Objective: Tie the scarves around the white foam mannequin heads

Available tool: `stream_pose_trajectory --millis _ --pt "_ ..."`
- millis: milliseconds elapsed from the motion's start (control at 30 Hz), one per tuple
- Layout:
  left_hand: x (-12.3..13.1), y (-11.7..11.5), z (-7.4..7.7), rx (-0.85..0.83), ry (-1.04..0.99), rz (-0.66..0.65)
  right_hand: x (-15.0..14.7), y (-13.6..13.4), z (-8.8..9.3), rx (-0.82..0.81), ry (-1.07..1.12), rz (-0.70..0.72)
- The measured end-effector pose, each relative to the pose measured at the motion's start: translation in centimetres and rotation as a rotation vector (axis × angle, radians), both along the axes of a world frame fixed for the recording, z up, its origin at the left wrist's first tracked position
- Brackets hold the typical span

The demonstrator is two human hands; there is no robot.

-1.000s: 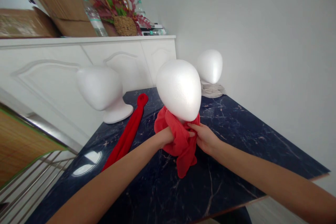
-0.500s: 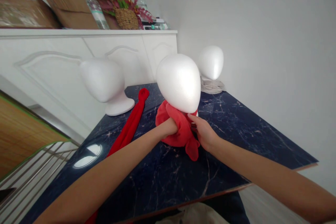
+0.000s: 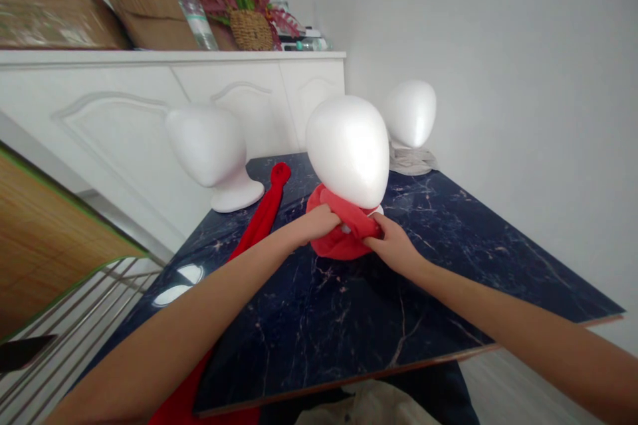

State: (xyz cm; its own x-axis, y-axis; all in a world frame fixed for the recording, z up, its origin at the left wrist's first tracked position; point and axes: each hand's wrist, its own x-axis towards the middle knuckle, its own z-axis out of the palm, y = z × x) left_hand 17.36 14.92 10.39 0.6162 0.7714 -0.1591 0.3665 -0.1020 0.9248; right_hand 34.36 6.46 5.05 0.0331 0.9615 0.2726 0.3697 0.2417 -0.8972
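Observation:
A smooth white mannequin head stands in the middle of the table. Round its neck lies a coral-red scarf, wrapped in folds. My left hand grips the scarf from the left, its fingertips partly hidden in the cloth. On the right, my right hand pinches the scarf's end just below the head's chin. A bit of the white neck shows between the folds.
Another white mannequin head stands bare at the left, beside a long red scarf running over the table's edge. Behind right, a third head has a grey scarf at its base. A white cabinet backs the dark marbled table.
The hanging coral-red end has been lifted and tucked toward the chin. My left hand has come partly out of the folds; my right hand has closed on the cloth. The view shifted slightly.

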Motion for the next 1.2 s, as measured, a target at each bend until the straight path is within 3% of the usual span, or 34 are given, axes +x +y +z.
stream_pose_trajectory --millis 133,200,333,433,500,567,667,733,833,900,1000,1200 --pt "-1.6 0.6 2.3 0.01 0.122 -0.094 3.3 1.6 0.3 0.012 -0.033 -0.084" --pt "-2.5 0.8 2.8 -0.013 0.156 -0.107 4.5 2.3 0.7 -0.017 -0.03 -0.129" --pt "-3.6 0.6 1.4 -0.152 0.133 -0.085 5.9 3.4 1.3 -0.007 0.064 -0.217" --pt "-3.3 -0.5 -0.5 -0.285 0.032 -0.014 6.2 3.3 1.5 -0.249 0.279 -0.219" --pt "-2.7 -1.5 -1.5 -0.312 -0.048 0.074 6.1 2.7 1.5 -0.507 0.379 -0.138" --pt "-2.0 -2.5 -2.1 -0.33 -0.127 0.131 5.6 1.7 1.5 -0.717 0.49 0.048" --pt "-1.1 -3.8 -2.7 -0.369 -0.215 0.14 4.4 0.2 1.6 -0.862 0.719 0.364" --pt "-0.7 -4.4 -3.1 -0.359 -0.25 0.131 3.4 -0.3 1.5 -0.867 0.789 0.487" --pt "-0.3 -5.2 -3.5 -0.277 -0.275 0.094 1.5 0.0 1.5 -0.836 0.795 0.522" --pt "-0.2 -5.9 -3.6 -0.179 -0.235 0.067 0.3 0.7 1.7 -0.804 0.812 0.446" --pt "-0.3 -7.4 -3.3 0.058 -0.018 0.017 -1.2 1.7 2.1 -0.76 0.852 0.311" --pt "0.0 -11.4 -1.7 0.506 0.423 -0.075 -2.0 2.6 2.8 -0.866 0.866 0.236"
